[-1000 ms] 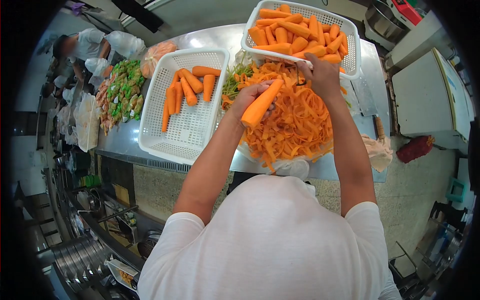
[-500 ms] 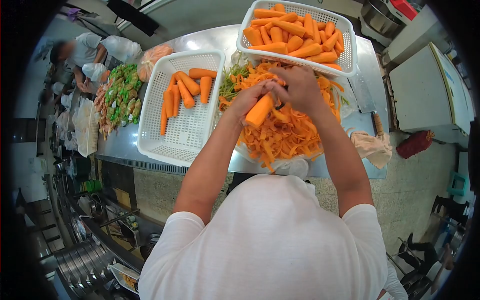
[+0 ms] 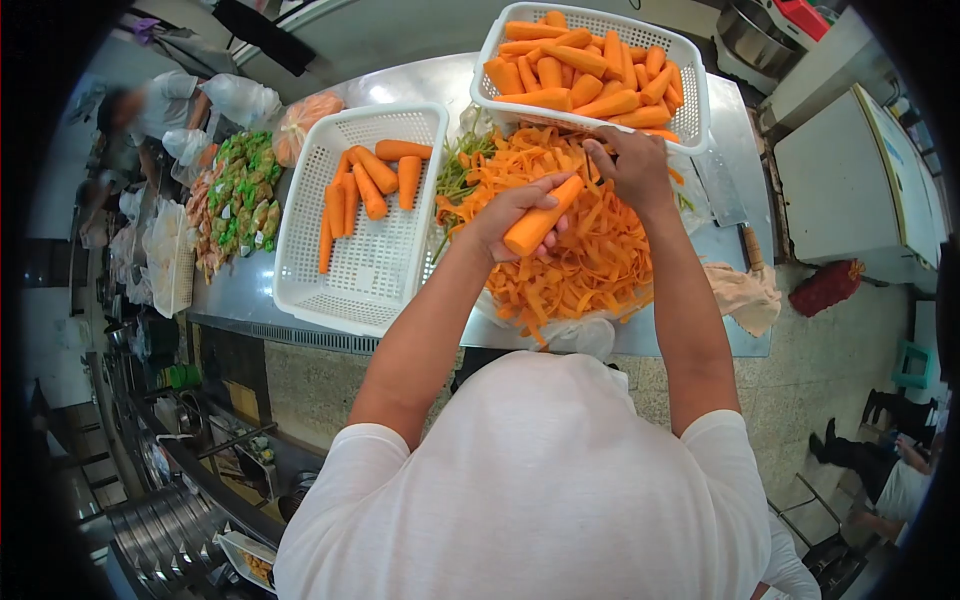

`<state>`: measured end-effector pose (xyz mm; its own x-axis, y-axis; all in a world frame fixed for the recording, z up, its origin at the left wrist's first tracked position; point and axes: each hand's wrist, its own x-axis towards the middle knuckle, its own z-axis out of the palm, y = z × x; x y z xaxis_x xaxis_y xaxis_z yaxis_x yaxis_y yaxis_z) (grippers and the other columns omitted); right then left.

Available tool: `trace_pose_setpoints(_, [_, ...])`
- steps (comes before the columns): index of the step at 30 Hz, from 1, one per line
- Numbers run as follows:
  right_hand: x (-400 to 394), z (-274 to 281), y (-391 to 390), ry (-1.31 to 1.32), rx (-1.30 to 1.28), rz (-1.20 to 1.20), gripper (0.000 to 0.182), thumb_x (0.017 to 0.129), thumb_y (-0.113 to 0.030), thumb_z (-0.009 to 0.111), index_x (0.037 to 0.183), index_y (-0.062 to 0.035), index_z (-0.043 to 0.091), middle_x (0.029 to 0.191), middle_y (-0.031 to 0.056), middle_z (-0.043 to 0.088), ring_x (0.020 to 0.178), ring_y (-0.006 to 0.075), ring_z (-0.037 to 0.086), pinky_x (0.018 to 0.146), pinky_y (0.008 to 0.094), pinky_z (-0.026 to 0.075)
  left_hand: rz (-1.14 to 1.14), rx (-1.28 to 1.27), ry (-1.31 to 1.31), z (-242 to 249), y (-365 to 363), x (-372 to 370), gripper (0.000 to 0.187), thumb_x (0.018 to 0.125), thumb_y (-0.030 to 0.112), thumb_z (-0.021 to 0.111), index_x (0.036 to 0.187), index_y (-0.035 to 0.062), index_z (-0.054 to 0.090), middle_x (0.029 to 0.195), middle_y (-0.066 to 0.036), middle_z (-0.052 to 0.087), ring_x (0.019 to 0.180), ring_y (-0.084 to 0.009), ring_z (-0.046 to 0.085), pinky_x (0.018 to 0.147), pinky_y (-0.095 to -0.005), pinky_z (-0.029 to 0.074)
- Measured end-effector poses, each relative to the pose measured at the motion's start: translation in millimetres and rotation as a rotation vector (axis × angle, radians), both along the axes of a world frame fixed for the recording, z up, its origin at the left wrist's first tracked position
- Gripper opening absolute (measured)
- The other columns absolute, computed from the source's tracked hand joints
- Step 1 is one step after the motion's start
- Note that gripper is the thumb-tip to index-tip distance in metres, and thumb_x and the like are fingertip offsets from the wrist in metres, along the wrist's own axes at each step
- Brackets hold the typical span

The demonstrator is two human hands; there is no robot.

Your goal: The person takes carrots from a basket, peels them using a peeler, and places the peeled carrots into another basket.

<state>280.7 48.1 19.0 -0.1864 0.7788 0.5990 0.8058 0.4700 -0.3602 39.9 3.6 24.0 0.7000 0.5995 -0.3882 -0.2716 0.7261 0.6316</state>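
- Head view, hands: I see my left hand [image 3: 505, 215] closed round the thick end of a carrot [image 3: 541, 226], which it holds tilted, tip up and away, over a heap of orange peelings [image 3: 585, 255].
- Head view, right hand: my right hand [image 3: 628, 165] is curled shut just past the carrot's tip, above the far side of the heap. I cannot tell what it grips; any tool is hidden in the fist.
- Head view, baskets: a white basket [image 3: 355, 290] to the left holds a handful of carrots at its far end. A second basket [image 3: 690, 105], at the far edge of the worktop [image 3: 235, 285], is heaped with more.
- Head view, surroundings: a cleaver [image 3: 722, 188] lies to the right of the peelings, a cloth [image 3: 745, 295] near its handle. Bagged greens [image 3: 243, 190] sit far left, where another person [image 3: 150, 105] is bent over the worktop.
- Risk, as I judge it: the left-hand fingers lie along the carrot's length, so a stroke run down it could nick them. The carrot looks wet and smooth and could slip from that one-ended grip into the heap. The peelings hang over the near edge and could slide to the floor.
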Motion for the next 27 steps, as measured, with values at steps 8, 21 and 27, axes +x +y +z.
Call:
trace_pose_setpoints(8, [38, -13, -9, -0.028, -0.264, -0.232, 0.047, 0.101, -0.05, 0.057, 0.088, -0.0083, 0.074, 0.073, 0.0105, 0.07, 0.074, 0.0325, 0.068, 0.075, 0.0466, 0.043, 0.092, 0.107, 0.135, 17, 55, 8, 0.05, 0.101, 0.029, 0.053, 0.145, 0.0074, 0.041, 0.095, -0.014, 0.066, 0.066, -0.0195, 0.067, 0.059, -0.0325, 0.061])
trace_pose_setpoints(21, [48, -23, -71, 0.474, -0.515, -0.192, 0.047, 0.105, -0.042, 0.057, 0.089, 0.0013, 0.064, 0.069, 0.009, 0.054, 0.068, 0.0167, 0.049, 0.065, 0.0343, 0.044, 0.816, 1.075, 1.232, -22, 77, -125, 0.053, 0.091, 0.03, 0.069, 0.131, -0.0041, 0.061, 0.133, -0.024, 0.059, 0.123, -0.0342, 0.058, 0.103, -0.0433, 0.048])
trace_pose_setpoints(27, [36, -29, -79, 0.513, -0.574, -0.064, 0.048, 0.105, -0.042, 0.058, 0.088, 0.0025, 0.065, 0.068, 0.0013, 0.05, 0.067, 0.0109, 0.045, 0.061, 0.0309, 0.04, 0.699, 0.601, 1.935, -123, 30, -232, 0.062, 0.084, 0.044, 0.077, 0.12, -0.0039, 0.059, 0.112, -0.024, 0.068, 0.104, -0.0424, 0.065, 0.096, -0.049, 0.053])
